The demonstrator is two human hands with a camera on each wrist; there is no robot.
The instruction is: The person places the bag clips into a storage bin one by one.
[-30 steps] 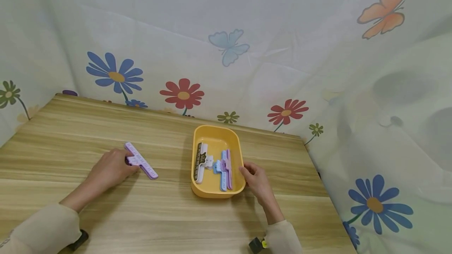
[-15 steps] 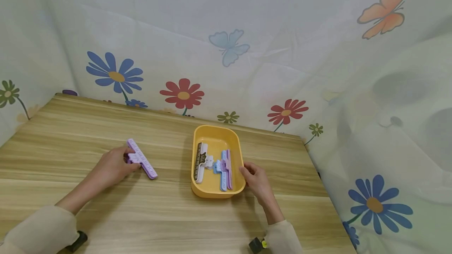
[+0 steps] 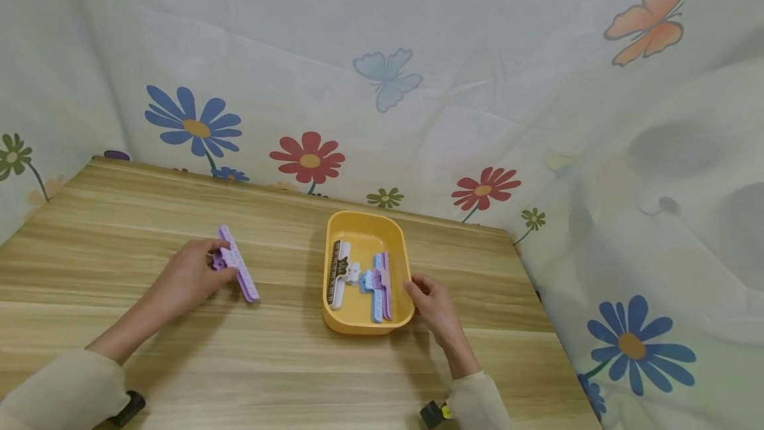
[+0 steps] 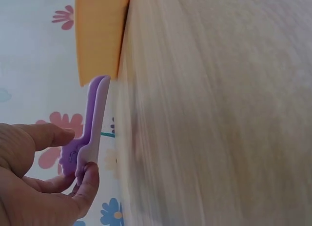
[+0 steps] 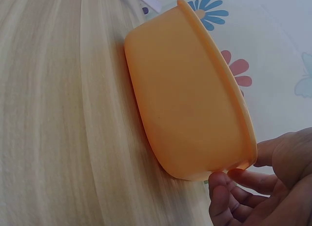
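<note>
On the left of the head view my left hand [image 3: 193, 273] pinches a long purple bag clip [image 3: 240, 269] by its flower-shaped grip tabs. The left wrist view shows the same clip [image 4: 95, 113] from its end, between thumb and fingers. At centre right, a yellow plastic basin [image 3: 368, 332] stands on the table. My right hand [image 3: 438, 304] grips its right rim, thumb over the edge and fingers against the outer wall. Inside lie a black-and-white clip [image 3: 334, 274] and a white clip on the left, and a blue clip [image 3: 378, 297] beside a purple clip [image 3: 386, 284] on the right.
The wood-grain table [image 3: 268, 377] runs back to a hanging cloth [image 3: 477, 105] printed with flowers and butterflies, which also covers the sides. A small dark purple object [image 3: 116, 155] shows at the table's far left corner.
My left hand has shifted a little with the clip, whose bar has turned steeper in the head view and tipped partly onto its edge. The right hand and basin stay put.
</note>
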